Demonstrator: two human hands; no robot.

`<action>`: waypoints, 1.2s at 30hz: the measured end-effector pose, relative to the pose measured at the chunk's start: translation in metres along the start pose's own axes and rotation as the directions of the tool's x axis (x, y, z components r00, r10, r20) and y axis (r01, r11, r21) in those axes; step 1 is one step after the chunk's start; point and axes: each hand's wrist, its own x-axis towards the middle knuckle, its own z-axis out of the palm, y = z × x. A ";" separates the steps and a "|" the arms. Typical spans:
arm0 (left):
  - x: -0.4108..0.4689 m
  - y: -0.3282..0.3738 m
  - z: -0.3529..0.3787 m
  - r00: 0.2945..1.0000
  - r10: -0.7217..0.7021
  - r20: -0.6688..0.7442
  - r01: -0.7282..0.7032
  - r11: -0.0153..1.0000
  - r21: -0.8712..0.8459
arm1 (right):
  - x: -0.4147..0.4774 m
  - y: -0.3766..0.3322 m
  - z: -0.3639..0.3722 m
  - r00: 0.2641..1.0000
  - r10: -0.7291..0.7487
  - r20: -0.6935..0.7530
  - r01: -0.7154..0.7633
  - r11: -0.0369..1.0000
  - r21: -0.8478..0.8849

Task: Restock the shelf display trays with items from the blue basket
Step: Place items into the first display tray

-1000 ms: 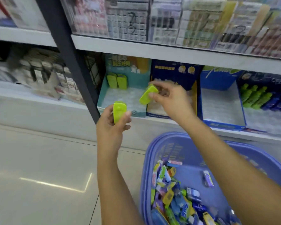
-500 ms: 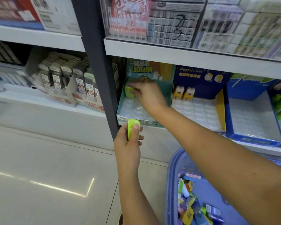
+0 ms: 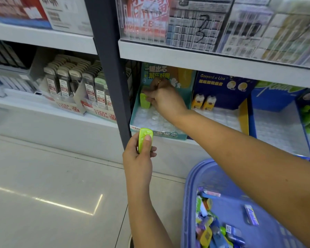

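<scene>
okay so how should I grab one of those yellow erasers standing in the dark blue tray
Pinch a yellow eraser by its top, fingers on its two side faces, coming from above and in front. They stand upright against the dark blue tray's back wall, pressed together, so only the tops and fronts look free.

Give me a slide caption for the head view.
Right hand slots a green eraser into the teal tray; left hand holds another.

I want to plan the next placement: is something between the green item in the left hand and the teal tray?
Partly. The right hand and forearm reach across the teal tray, covering its back slots. The green item in the left hand is just before the tray's front lip; front slots look free.
</scene>
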 end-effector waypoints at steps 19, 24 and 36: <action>-0.002 0.036 0.030 0.933 0.350 0.088 -0.338 0.763 0.550 | -0.062 0.006 -0.041 0.959 0.280 -0.041 -0.202 0.776 0.598; -0.001 0.023 0.027 0.946 0.322 -0.047 -0.235 0.775 0.586 | -0.037 0.019 -0.031 0.990 0.136 -0.036 -0.124 0.962 0.245; 0.005 -0.010 0.028 0.956 0.232 -0.181 -0.174 0.942 0.288 | -0.021 0.028 -0.011 0.989 0.148 0.016 -0.145 0.930 0.339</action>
